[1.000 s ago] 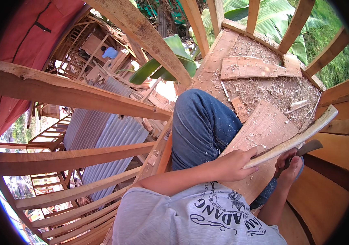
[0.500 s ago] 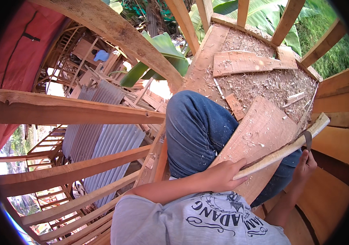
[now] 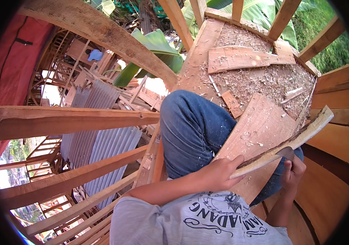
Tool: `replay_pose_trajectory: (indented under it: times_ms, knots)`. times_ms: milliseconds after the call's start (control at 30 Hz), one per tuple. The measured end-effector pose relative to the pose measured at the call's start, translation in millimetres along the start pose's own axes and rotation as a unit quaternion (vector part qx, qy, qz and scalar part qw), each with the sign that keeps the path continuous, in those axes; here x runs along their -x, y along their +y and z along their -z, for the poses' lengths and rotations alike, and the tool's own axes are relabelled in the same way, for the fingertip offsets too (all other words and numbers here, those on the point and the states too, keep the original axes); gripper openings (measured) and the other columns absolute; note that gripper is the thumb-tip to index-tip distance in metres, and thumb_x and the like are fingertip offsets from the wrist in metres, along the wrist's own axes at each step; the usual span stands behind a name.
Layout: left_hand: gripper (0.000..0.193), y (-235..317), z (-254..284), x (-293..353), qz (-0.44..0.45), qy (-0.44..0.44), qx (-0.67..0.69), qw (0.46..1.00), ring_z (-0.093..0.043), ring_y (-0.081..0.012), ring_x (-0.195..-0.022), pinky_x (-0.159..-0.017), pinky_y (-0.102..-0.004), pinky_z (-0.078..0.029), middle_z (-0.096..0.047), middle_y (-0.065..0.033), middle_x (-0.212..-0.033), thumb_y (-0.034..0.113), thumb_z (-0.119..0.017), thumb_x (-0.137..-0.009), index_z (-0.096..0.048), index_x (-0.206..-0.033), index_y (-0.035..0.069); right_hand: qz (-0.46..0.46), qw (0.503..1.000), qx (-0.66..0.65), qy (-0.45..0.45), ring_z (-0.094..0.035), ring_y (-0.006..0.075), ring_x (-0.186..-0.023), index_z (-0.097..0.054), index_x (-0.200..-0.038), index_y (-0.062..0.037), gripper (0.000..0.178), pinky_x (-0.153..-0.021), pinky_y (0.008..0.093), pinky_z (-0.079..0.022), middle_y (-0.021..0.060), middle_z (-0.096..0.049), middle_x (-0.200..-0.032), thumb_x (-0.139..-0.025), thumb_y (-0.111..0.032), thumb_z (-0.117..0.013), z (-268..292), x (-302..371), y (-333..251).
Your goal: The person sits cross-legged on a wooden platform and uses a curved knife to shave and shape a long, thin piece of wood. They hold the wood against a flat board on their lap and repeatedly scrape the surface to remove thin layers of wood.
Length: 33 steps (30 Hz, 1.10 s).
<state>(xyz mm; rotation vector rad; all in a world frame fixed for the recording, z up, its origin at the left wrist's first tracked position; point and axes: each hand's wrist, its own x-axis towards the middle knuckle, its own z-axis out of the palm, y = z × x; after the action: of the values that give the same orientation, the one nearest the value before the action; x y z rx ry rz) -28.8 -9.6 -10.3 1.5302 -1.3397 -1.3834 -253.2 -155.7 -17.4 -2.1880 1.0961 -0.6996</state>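
A long, slightly curved strip of wood (image 3: pixel 307 131), pale with a dark bark-like edge, slants up to the right from my left hand (image 3: pixel 220 173). My left fingers are closed around its near end. In my right hand (image 3: pixel 293 172) is a knife, its handle hidden in the closed fingers. The dark, broad knife blade (image 3: pixel 286 153) lies against the strip's lower side, around the middle of its length. Beneath the strip, a wide wooden board (image 3: pixel 260 127) rests slanting over my leg, with a few shavings on it.
Curled shavings (image 3: pixel 252 86) cover the platform, where a cut plank (image 3: pixel 240 59) and a small wood piece (image 3: pixel 232 103) lie. Wooden rails (image 3: pixel 76 119) run along the left, above corrugated metal sheets (image 3: pixel 111 149). Curved plank walls (image 3: pixel 338 145) rise at the right. Far left, a person in blue (image 3: pixel 95 54) bends over.
The knife and my right hand have moved down and left along the strip, toward my left hand. The strip's far end has tipped up slightly. My left hand keeps its hold.
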Motion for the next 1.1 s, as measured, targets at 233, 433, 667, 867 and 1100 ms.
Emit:
replay_pose_trajectory:
  times_ms: [233,433,667,867,1100]
  knots:
    - [0.031,-6.0,2.7,1.0,0.003,0.014,0.001,1.0,-0.061,-0.0462,-0.07,-0.063,-0.0497,-0.047,-0.06,-0.0278,-0.071,0.019,-0.061,-0.085,-0.045,-0.102,-0.002,-0.128,0.989,0.023,0.063,-0.043,0.023,-0.049,-0.057,-0.076,0.0013,0.039,-0.048,0.0331,-0.033,0.0093,-0.043,-0.057,-0.092,-0.034,-0.054,6.3,-11.2,23.7]
    - [0.028,-6.8,6.5,-2.7,-0.003,0.026,-0.033,0.999,-0.062,-0.0428,-0.067,-0.056,-0.0453,-0.048,-0.059,-0.0247,-0.067,0.018,-0.063,-0.086,-0.046,-0.099,0.0,-0.046,0.998,-0.042,0.033,-0.034,0.0079,-0.054,-0.054,-0.072,0.0019,0.048,-0.048,0.0277,-0.026,-0.0007,-0.036,-0.056,-0.097,-0.038,-0.048,-19.3,-7.7,11.0]
    - [0.03,1.4,-8.2,-9.6,0.025,0.029,-0.087,0.996,-0.064,-0.04,-0.061,-0.052,-0.0422,-0.048,-0.059,-0.0211,-0.064,0.016,-0.067,-0.083,-0.047,-0.096,-0.001,-0.145,0.956,-0.252,-0.036,-0.041,0.0033,-0.056,-0.055,-0.101,-0.0005,0.04,-0.05,0.0213,-0.033,-0.0034,-0.046,-0.064,-0.081,-0.031,-0.071,-24.1,-10.6,-10.2]
    - [0.05,11.0,-5.9,-13.0,0.051,-0.05,-0.202,0.977,-0.061,-0.038,-0.071,-0.061,-0.044,-0.048,-0.057,-0.022,-0.08,0.038,-0.067,-0.082,-0.047,-0.103,-0.003,-0.257,0.806,-0.534,-0.017,-0.047,0.0013,-0.067,-0.054,-0.116,-0.0021,0.039,-0.058,0.018,-0.038,-0.0041,-0.053,-0.076,-0.083,-0.014,-0.071,-48.3,-4.4,-54.4]
    - [0.057,83.4,110.6,-28.6,-0.277,0.09,-0.353,0.889,-0.06,-0.0312,-0.09,-0.075,-0.0413,-0.045,-0.055,-0.021,-0.1,0.043,-0.064,-0.081,-0.046,-0.108,-0.003,-0.271,0.801,-0.532,-0.04,-0.048,0.0038,-0.067,-0.049,-0.113,-0.0026,0.035,-0.058,0.0196,-0.04,-0.0011,-0.052,-0.081,-0.084,-0.011,-0.067,-34.6,-8.3,-45.8]
